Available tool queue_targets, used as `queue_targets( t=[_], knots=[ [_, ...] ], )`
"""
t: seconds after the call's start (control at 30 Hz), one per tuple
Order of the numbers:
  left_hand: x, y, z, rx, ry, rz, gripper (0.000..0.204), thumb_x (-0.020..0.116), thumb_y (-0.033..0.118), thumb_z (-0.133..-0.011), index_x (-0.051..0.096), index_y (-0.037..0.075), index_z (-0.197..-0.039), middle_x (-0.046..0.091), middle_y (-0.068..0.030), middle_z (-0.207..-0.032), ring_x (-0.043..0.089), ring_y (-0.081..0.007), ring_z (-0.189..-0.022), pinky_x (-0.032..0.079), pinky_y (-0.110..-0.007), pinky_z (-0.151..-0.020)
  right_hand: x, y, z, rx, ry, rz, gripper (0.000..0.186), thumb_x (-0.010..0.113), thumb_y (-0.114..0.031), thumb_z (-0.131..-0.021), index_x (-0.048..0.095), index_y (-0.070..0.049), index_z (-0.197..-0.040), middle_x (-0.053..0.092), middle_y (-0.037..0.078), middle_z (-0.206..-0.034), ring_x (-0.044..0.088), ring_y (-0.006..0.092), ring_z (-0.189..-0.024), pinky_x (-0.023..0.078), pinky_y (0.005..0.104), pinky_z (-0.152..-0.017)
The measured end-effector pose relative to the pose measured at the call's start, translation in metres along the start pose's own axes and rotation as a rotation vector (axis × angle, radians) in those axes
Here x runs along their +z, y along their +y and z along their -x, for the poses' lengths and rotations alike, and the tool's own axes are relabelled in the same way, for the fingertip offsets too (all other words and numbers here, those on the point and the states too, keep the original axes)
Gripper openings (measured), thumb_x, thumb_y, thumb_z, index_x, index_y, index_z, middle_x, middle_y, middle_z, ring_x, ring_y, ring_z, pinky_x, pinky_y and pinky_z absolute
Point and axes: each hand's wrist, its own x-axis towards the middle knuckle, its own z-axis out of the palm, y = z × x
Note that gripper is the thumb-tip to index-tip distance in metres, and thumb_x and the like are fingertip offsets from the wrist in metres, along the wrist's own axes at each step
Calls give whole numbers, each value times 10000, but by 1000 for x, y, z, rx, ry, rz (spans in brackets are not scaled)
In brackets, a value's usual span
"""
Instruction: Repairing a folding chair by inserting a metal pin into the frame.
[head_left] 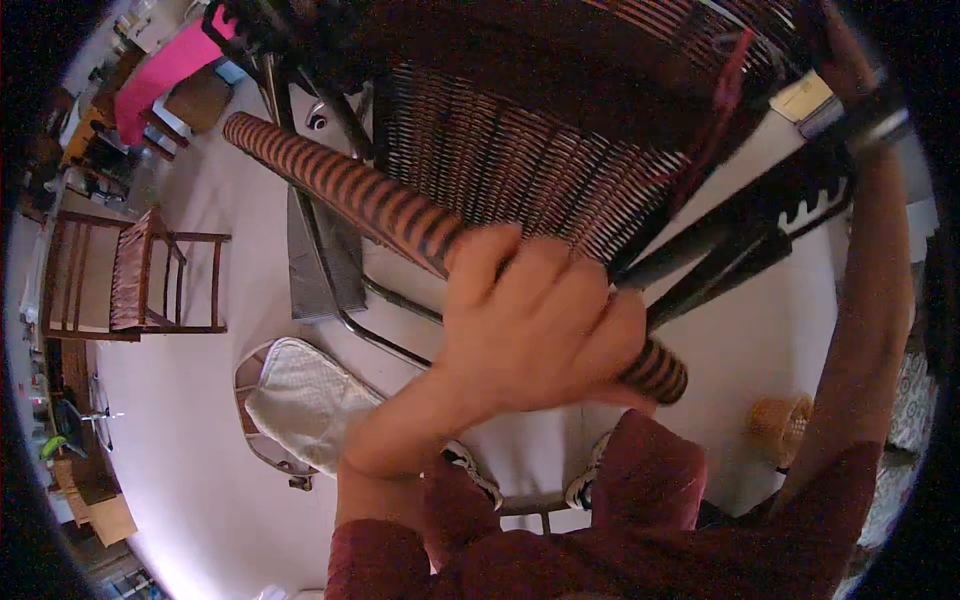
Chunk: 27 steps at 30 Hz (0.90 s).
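A folding reclining chair with a dark woven back (490, 150) and black metal frame is tipped up in front of me. My left hand (545, 320) is closed around its striped armrest (350, 185), a rounded brown bar with dark bands that slants across the middle. The knuckles face up, and the bar's near end shows past my little finger. At the upper right, my right hand (845, 55) reaches up beside the chair's dark frame. Its fingers are too dark to read. A notched bracket (815, 212) sits below that wrist. Red cord (735, 75) hangs against the weave.
A low wooden chair (140, 275) stands at the left, near a pink cloth-like piece (170, 80). A pale cushioned seat (310, 400) lies on the floor left of my feet. A wicker basket (780, 428) is at the right. Shelves with clutter line the left edge.
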Motion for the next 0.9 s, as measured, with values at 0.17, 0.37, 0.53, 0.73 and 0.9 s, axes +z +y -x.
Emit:
queue_targets(
  t=[0.17,0.37,0.53,0.73,0.9],
  knots=[
    [-9,-2,4,-38,-138,-50,294,503,462,-729,512,179,-807,486,-10,-764,492,-184,-745,373,-382,-728,-42,-5,-13,-57,-7,1003,696,696,-296,-651,405,39,-1188,485,231,-1206,430,355,-1147,318,397,-976],
    [-54,22,-8,-256,-356,18,303,558,472,-712,527,201,-844,522,3,-869,495,-177,-835,356,-397,-835,35,-57,35,320,660,390,466,531,-208,-875,393,-12,-1275,492,138,-1209,488,231,-1068,394,363,-923],
    [-107,44,-29,-526,-754,119,487,631,463,-668,543,160,-1039,524,-66,-1033,456,-254,-1041,307,-469,-924,110,-143,57,785,251,338,436,650,-29,-738,495,4,-1144,561,61,-1052,532,151,-941,463,304,-802],
    [-203,83,-3,-760,-902,97,749,670,445,-668,402,93,-1273,227,-187,-1389,222,-366,-1276,211,-507,-1015,184,-239,55,551,-260,754,406,663,-118,-693,533,-24,-1066,570,151,-846,573,314,-775,473,398,-681],
    [-191,84,97,-1784,-137,-174,1037,725,426,-648,116,18,-1381,145,-265,-1400,207,-444,-1258,209,-479,-1031,225,-260,41,384,-271,915,394,654,-147,-680,516,-27,-1029,545,160,-917,554,339,-827,465,430,-665]
  ],
)
